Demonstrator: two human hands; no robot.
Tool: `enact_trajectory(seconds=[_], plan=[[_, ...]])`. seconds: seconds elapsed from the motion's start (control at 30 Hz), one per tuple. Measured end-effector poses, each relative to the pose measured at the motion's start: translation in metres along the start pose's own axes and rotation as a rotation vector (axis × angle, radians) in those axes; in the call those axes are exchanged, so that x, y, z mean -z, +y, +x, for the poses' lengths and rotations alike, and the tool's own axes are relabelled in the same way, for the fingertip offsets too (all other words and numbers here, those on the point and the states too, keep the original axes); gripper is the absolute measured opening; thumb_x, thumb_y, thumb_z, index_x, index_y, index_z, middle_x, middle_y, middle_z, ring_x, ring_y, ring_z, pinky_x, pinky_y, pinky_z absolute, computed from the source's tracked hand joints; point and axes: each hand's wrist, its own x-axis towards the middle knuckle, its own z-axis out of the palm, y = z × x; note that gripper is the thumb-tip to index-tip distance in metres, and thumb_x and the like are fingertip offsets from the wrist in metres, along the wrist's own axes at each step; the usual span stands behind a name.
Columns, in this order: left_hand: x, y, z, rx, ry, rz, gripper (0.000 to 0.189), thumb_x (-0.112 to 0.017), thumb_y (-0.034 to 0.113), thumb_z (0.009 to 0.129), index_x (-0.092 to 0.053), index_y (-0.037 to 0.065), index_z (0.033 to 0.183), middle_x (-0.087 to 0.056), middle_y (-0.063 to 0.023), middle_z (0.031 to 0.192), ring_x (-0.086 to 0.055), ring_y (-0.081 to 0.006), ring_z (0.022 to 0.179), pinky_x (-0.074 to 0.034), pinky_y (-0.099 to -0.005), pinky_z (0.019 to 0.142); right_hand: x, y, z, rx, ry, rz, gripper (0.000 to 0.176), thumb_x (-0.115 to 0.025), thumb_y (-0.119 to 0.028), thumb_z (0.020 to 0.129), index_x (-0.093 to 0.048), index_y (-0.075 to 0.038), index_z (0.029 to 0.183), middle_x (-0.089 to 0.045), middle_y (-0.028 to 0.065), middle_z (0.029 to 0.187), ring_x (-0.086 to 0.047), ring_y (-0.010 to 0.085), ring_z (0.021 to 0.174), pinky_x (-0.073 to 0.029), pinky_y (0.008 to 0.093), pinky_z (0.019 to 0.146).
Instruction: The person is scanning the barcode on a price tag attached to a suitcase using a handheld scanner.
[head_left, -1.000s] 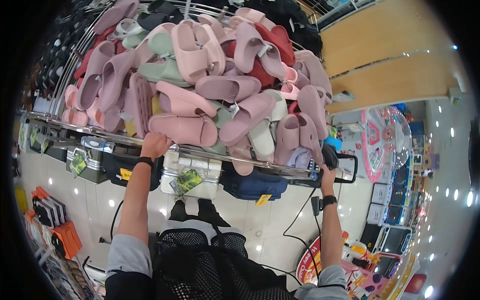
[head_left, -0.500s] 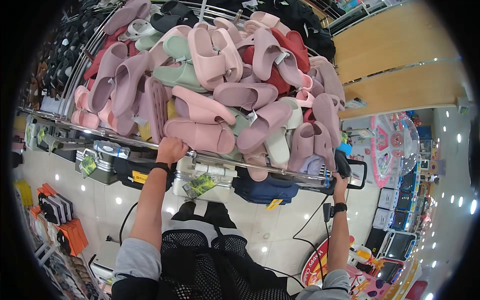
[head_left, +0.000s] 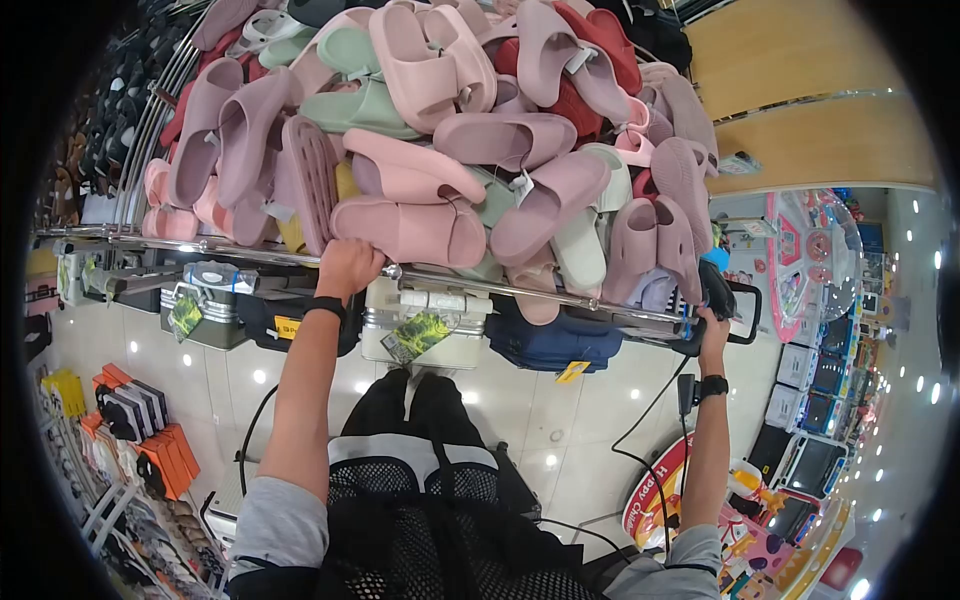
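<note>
A large heap of slide slippers (head_left: 408, 233), mostly pink and mauve with some green, white and red, fills a metal-railed display bin. My left hand (head_left: 348, 266) is closed over the front metal rail (head_left: 540, 292), right beside a pink slipper. At the right front corner, my right hand (head_left: 712, 332) is wrapped round the rail's end, just below a black object (head_left: 716, 290) whose kind I cannot make out. Its fingers are partly hidden. Both wrists wear black bands, and a cable hangs by the right one.
Under the rail stand a silver suitcase (head_left: 415, 325), a navy bag (head_left: 553, 345) and a dark green case (head_left: 203, 312). Orange boxes (head_left: 172, 452) lie at the left. Toy boxes (head_left: 800, 400) and a round red sign (head_left: 655, 490) are at the right. Wooden panels (head_left: 810, 130) rise behind.
The bin and slippers appear larger and higher in view. Both hands keep their places on the rail, with the right hand now farther right in the picture.
</note>
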Motion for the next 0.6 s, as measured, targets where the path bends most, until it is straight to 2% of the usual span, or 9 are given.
enact_trajectory(seconds=[0.27,0.33,0.5,0.53,0.6], plan=[[-0.002,0.000,-0.002,-0.005,0.032,0.024,0.043,-0.044,0.032,0.089,-0.069,0.002,0.071,-0.068,-0.0196,0.074,-0.067,-0.0353,0.069,-0.052,-0.0462,0.067,-0.001,-0.002,0.003,-0.023,-0.016,0.023,0.036,-0.071,-0.018,0.075,-0.065,0.002,0.104,-0.064,0.0050,0.097,-0.058,0.0172,0.089,-0.043,0.0304,0.085],[-0.003,0.000,-0.003,-0.006,0.072,0.018,0.044,-0.044,0.033,0.089,-0.069,0.002,0.072,-0.067,-0.0198,0.074,-0.066,-0.0367,0.070,-0.052,-0.0470,0.067,0.001,0.009,0.008,0.048,0.022,0.007,0.034,-0.071,-0.018,0.075,-0.065,0.001,0.103,-0.064,0.0045,0.095,-0.058,0.0167,0.088,-0.043,0.0301,0.083],[-0.006,0.002,-0.001,-0.002,0.033,0.030,0.043,-0.044,0.032,0.088,-0.069,0.001,0.071,-0.067,-0.0212,0.074,-0.066,-0.0378,0.071,-0.052,-0.0479,0.068,0.004,0.002,0.012,-0.065,-0.016,-0.034,0.031,-0.071,-0.019,0.073,-0.067,-0.002,0.098,-0.064,0.0033,0.090,-0.058,0.0157,0.081,-0.044,0.0284,0.077],[-0.005,-0.002,0.000,0.001,0.038,0.021,0.043,-0.044,0.032,0.088,-0.069,0.001,0.071,-0.066,-0.0217,0.074,-0.066,-0.0382,0.070,-0.052,-0.0482,0.068,0.004,0.010,0.018,-0.043,-0.045,0.059,0.030,-0.071,-0.020,0.072,-0.068,-0.003,0.096,-0.065,0.0030,0.088,-0.059,0.0153,0.080,-0.045,0.0285,0.076],[-0.007,-0.004,-0.001,-0.020,0.066,0.061,0.043,-0.044,0.032,0.087,-0.068,0.001,0.069,-0.066,-0.0218,0.073,-0.066,-0.0384,0.069,-0.052,-0.0485,0.068,0.006,0.012,0.022,-0.057,-0.089,0.051,0.029,-0.071,-0.020,0.072,-0.068,-0.004,0.097,-0.064,0.0028,0.088,-0.059,0.0153,0.080,-0.046,0.0295,0.074]])
